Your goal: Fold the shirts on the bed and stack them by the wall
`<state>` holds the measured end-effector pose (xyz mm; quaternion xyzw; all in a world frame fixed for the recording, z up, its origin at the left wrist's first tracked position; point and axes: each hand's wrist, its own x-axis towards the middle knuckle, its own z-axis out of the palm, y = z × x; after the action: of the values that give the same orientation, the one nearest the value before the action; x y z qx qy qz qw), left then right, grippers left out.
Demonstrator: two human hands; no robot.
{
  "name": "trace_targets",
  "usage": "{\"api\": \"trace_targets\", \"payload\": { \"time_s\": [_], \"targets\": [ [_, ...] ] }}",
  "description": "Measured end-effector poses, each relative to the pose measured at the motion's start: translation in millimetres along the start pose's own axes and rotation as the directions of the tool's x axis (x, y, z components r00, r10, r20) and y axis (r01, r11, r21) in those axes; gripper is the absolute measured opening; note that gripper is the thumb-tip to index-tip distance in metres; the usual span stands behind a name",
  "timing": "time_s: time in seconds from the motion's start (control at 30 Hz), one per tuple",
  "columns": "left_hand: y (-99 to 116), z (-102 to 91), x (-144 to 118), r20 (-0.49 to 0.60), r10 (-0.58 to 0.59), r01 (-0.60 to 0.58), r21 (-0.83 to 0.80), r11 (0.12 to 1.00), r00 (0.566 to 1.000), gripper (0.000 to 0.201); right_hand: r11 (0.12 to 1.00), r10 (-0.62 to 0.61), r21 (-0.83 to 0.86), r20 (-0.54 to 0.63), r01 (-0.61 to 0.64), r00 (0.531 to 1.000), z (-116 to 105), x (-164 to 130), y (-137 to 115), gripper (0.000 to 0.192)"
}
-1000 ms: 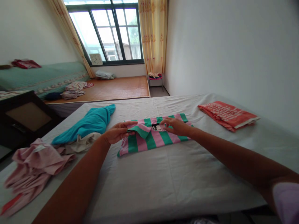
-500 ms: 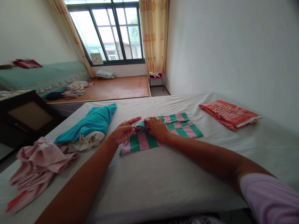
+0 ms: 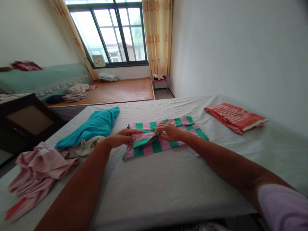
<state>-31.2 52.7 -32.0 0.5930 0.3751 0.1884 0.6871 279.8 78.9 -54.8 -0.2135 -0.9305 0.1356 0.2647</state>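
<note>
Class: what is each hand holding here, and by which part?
Both the left hand and right hand pinch the pink-and-green striped garment along its folded edge near the middle.

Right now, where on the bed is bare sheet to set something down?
Bare sheet lies in front of the striped shirt, and between it and the folded red garment. The left edge is crowded: teal cloth, pink clothes.

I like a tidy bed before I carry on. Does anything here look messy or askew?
Yes. At the left edge a pink garment lies crumpled, and a teal garment is bunched over a cream cloth. The red garment is neatly folded. Both hands, left hand and right hand, grip the striped shirt, half folded.
</note>
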Motion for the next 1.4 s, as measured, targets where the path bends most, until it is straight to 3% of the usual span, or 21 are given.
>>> {"api": "trace_targets", "payload": {
  "time_s": [0.03,0.1,0.17,0.2,0.27,0.3,0.33,0.4,0.5,0.63,0.77,0.93,1.13,1.3,1.4],
  "targets": [
    [2,-4.3,-5,0.051,-0.079,0.073,0.108,0.991,0.996,0.061,0.998,-0.021,0.054,0.057,0.018,0.998,-2,-5,1,0.032],
    [6,-8.4,-7,0.062,-0.152,0.129,0.282,0.951,0.987,0.055,0.995,0.03,0.094,0.031,-0.033,0.999,-3,-12,2,0.035],
    [7,-4.4,4,-0.125,0.005,0.043,0.376,0.925,0.992,0.047,0.99,0.132,0.053,-0.101,-0.128,0.986,-1,-13,2,0.037],
    [5,0.6,14,-0.262,0.148,-0.023,0.425,0.905,0.954,0.045,0.987,0.16,0.015,-0.143,-0.159,0.977,2,-10,3,0.038],
    [-2,13.9,39,-0.443,0.407,-0.092,0.579,0.81,0.799,0.043,0.982,0.16,-0.085,-0.124,-0.171,0.979,10,-2,7,0.041],
    [-8,20.6,51,-0.455,0.487,-0.074,0.671,0.738,0.746,0.043,0.976,0.157,-0.139,-0.079,-0.166,0.985,14,3,11,0.042],
    [-15,26.2,62,-0.429,0.528,-0.029,0.756,0.654,0.733,0.044,0.965,0.178,-0.189,-0.031,-0.18,0.984,17,6,16,0.042],
    [-31,31.7,76,-0.36,0.506,0.086,0.87,0.485,0.784,0.052,0.919,0.315,-0.267,0.053,-0.291,0.948,20,5,30,0.044],
    [-51,26.6,79,-0.378,0.4,0.24,0.904,0.353,0.835,0.064,0.791,0.573,-0.335,0.112,-0.512,0.812,11,-16,57,0.061],
    [-58,15.8,74,-0.423,0.374,0.329,0.898,0.29,0.825,0.07,0.657,0.712,-0.399,0.05,-0.639,0.7,-17,-63,95,0.072],
    [-58,15.4,73,-0.465,0.386,0.394,0.884,0.252,0.797,0.072,0.554,0.782,-0.435,-0.019,-0.71,0.623,-37,-94,121,0.066],
    [-57,17.9,71,-0.529,0.36,0.5,0.848,0.178,0.769,0.07,0.46,0.816,-0.421,-0.148,-0.782,0.559,-40,-102,133,0.055],
    [-52,22.6,70,-0.54,0.34,0.532,0.838,0.125,0.77,0.067,0.357,0.838,-0.325,-0.303,-0.875,0.454,-48,-102,122,0.052],
    [-52,23.1,70,-0.551,0.358,0.539,0.83,0.142,0.754,0.062,0.451,0.789,-0.244,-0.341,-0.858,0.512,-53,-96,100,0.031],
    [-54,21.0,69,-0.543,0.378,0.528,0.835,0.152,0.75,0.06,0.42,0.777,-0.251,-0.398,-0.872,0.488,-52,-93,91,0.039]
  ]
}}
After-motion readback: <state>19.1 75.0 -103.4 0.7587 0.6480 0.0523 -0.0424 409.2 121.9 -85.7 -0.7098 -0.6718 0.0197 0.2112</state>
